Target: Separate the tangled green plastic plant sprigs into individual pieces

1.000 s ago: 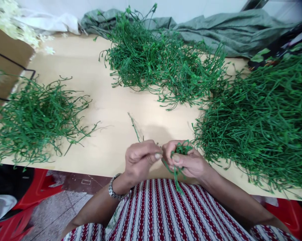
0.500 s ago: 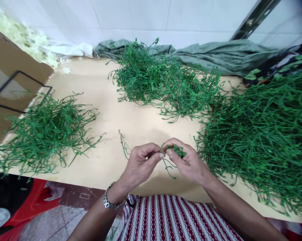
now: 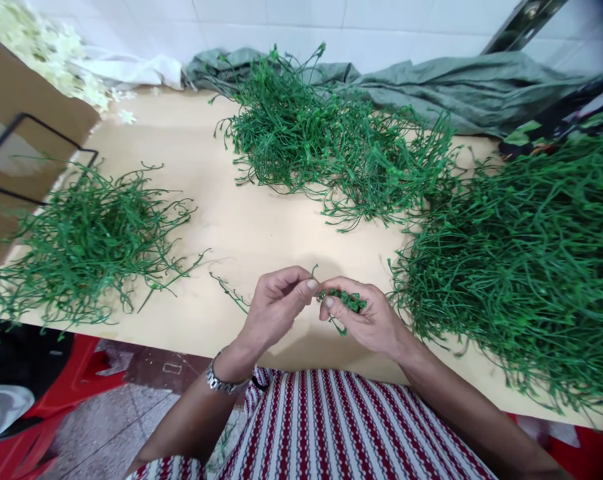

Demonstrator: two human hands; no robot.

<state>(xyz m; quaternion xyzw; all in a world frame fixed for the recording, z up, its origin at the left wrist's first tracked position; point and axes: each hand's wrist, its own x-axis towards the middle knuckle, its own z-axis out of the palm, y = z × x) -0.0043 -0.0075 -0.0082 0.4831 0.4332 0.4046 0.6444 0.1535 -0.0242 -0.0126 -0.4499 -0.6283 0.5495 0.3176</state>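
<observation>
My left hand [image 3: 277, 307] pinches a thin green artificial stem [image 3: 315, 270] between thumb and forefinger. Another green stem [image 3: 230, 291] sticks out to the left from behind that hand; whether its fingers hold it I cannot tell. Curled inside my right hand [image 3: 364, 320] is a small bunch of green stems [image 3: 349, 300], with thumb and fingers closed round it. Both hands are almost touching above the front of the table, and a short stem end dangles below them. The fingertips partly hide where the pieces meet.
Loose green stems form a pile on the left [image 3: 96, 247], another at the back [image 3: 301, 133] and a large heap on the right [image 3: 521, 267]. A cardboard box [image 3: 41, 100] with a black wire frame stands at left. Grey-green cloth [image 3: 431, 90] lies along the wall, and a red stool [image 3: 76, 380] is below.
My left hand has shifted slightly left and up, and the stem behind it has swung further left. Less stem hangs below the fingers. The whole view has tilted a little.
</observation>
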